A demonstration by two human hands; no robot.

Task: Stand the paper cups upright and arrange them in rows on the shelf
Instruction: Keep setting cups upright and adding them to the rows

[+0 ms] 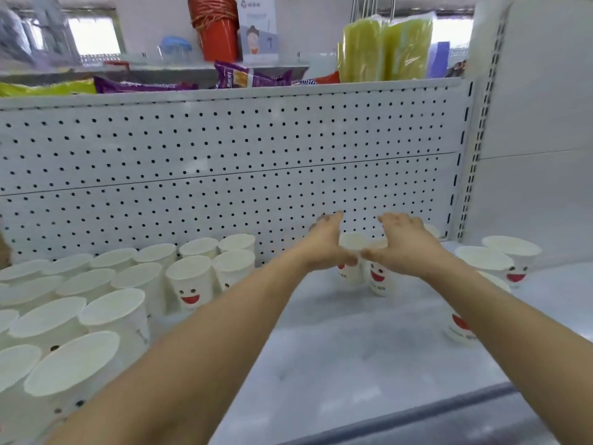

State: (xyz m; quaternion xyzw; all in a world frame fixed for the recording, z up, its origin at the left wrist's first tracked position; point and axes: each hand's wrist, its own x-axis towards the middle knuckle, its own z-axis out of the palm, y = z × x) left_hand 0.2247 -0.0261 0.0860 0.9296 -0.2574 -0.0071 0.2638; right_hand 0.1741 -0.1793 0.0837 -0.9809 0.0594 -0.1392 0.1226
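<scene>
Left hand (327, 244) and right hand (405, 247), fingers spread, flank 2 upright paper cups (378, 279).

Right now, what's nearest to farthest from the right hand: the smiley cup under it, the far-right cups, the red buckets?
1. Smiley cup, beneath the right hand.
2. Far-right cups, off to its right.
3. Red buckets, high up at the back.

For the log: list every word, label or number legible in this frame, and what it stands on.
Nothing here can be read outright.
Card with a cartoon figure: logo and characters at its top, too blurred to read.
Purple packets: printed lettering, too blurred to read.
Paper cups: small red print under the smile, too small to read.
</scene>
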